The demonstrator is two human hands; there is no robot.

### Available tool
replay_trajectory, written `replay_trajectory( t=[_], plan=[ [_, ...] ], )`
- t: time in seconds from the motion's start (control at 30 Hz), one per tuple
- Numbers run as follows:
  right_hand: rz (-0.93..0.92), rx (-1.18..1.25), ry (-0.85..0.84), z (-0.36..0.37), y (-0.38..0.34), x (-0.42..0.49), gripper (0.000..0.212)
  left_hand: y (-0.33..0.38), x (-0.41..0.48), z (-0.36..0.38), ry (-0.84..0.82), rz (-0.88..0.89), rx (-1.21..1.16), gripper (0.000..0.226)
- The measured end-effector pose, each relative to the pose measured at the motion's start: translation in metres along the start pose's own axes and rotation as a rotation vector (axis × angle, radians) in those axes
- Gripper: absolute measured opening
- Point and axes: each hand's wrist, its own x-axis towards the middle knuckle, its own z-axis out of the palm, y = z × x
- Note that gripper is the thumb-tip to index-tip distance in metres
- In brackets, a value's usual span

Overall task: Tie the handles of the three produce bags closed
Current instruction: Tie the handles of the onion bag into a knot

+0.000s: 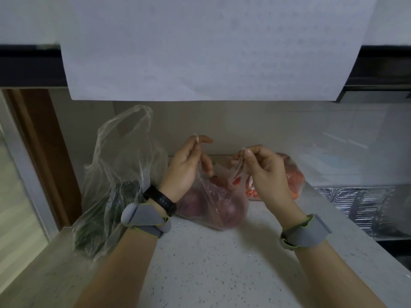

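Clear thin plastic bag of round purple-red produce [213, 203] sits on the pale speckled tabletop [211, 263], below and between the hands. The left hand [184, 167] pinches one stretched handle and the right hand [264, 172] pinches the other, both raised above the bag and slightly apart. A clear bag of dark green vegetables [111, 185] slumps beside the left wrist, its handles untied. A clear bag of red-orange produce [293, 176] lies behind the right hand.

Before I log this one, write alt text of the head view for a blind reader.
The left hand and right hand each pinch one handle of the middle bag, untied, on a speckled counter. A bag of dark greens stands to its left, a bag of red produce to its right.
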Motion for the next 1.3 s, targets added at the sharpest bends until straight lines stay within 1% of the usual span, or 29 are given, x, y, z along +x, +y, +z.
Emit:
replay_trajectory(
  t=[0.03, 0.1, 0.17, 0.2, 0.23, 0.27, 0.33, 0.37, 0.43, 0.5, 0.57, 0.63, 0.7, 0.77, 0.87, 0.93, 1.0, 1.03, 1.07, 1.13, 1.23, 1.3],
  plan=[
    [-0.005, 0.006, -0.017, 0.002, -0.002, -0.001, 0.019, -0.001, -0.002, 0.002, -0.046, -0.027, 0.054, 0.028],
    [-0.034, -0.020, -0.056, 0.005, -0.006, -0.003, 0.017, -0.004, -0.005, 0.008, -0.187, -0.157, 0.008, 0.025],
    [-0.063, -0.070, -0.080, 0.008, -0.009, -0.004, 0.015, -0.008, -0.008, 0.015, -0.386, -0.253, -0.018, 0.036],
    [-0.068, -0.077, -0.088, 0.009, -0.010, -0.004, 0.014, -0.010, -0.010, 0.019, -0.472, -0.262, 0.033, 0.042],
    [-0.072, -0.070, -0.096, 0.010, -0.012, -0.003, 0.013, -0.013, -0.012, 0.023, -0.523, -0.248, 0.093, 0.043],
    [-0.078, -0.065, -0.103, 0.010, -0.013, -0.003, 0.013, -0.012, -0.015, 0.028, -0.539, -0.226, 0.160, 0.039],
    [-0.100, -0.094, -0.126, 0.010, -0.014, -0.003, 0.011, -0.013, -0.016, 0.037, -0.453, -0.173, 0.284, 0.019],
    [-0.108, -0.119, -0.145, 0.010, -0.014, -0.003, 0.010, -0.010, -0.017, 0.042, -0.394, -0.149, 0.314, 0.017],
    [-0.123, -0.161, -0.179, 0.009, -0.014, -0.003, 0.010, -0.008, -0.017, 0.045, -0.273, -0.154, 0.301, 0.033],
    [-0.136, -0.184, -0.172, 0.005, -0.012, 0.000, 0.014, -0.009, -0.017, 0.044, -0.227, -0.206, 0.200, 0.045],
    [-0.138, -0.271, -0.145, -0.003, -0.007, 0.006, 0.016, -0.010, -0.017, 0.039, -0.217, -0.281, 0.077, 0.053],
    [-0.112, -0.404, -0.215, -0.009, -0.002, 0.007, 0.018, -0.011, -0.017, 0.036, -0.198, -0.355, -0.009, 0.061],
    [-0.061, -0.434, -0.311, -0.009, 0.003, 0.004, 0.014, -0.012, -0.017, 0.035, -0.191, -0.391, -0.041, 0.057],
    [-0.047, -0.419, -0.338, -0.006, 0.004, 0.002, 0.009, -0.014, -0.016, 0.034, -0.189, -0.405, -0.046, 0.046],
    [-0.035, -0.438, -0.424, -0.006, 0.001, 0.001, 0.005, -0.017, -0.017, 0.033, -0.221, -0.420, 0.000, 0.047],
    [-0.029, -0.494, -0.483, -0.005, 0.002, 0.001, 0.013, -0.016, -0.018, 0.031, -0.237, -0.436, 0.013, 0.045],
    [-0.003, -0.547, -0.462, -0.005, 0.003, 0.000, 0.023, -0.017, -0.016, 0.028, -0.235, -0.441, 0.003, 0.045],
    [0.041, -0.528, -0.431, -0.005, 0.002, 0.001, 0.025, -0.017, -0.014, 0.025, -0.230, -0.423, 0.014, 0.049],
    [0.102, -0.460, -0.392, -0.004, 0.001, 0.000, 0.025, -0.017, -0.012, 0.022, -0.216, -0.396, 0.042, 0.052],
    [0.226, -0.279, -0.335, -0.001, -0.003, -0.001, 0.023, -0.016, -0.009, 0.017, -0.177, -0.356, 0.077, 0.051],
    [0.325, -0.060, -0.309, 0.003, -0.006, -0.005, 0.024, -0.018, -0.005, 0.011, -0.131, -0.417, 0.014, 0.040],
    [0.326, 0.050, -0.361, 0.005, -0.005, -0.008, 0.025, -0.022, -0.005, 0.008, -0.093, -0.471, -0.011, 0.043]
  ],
)
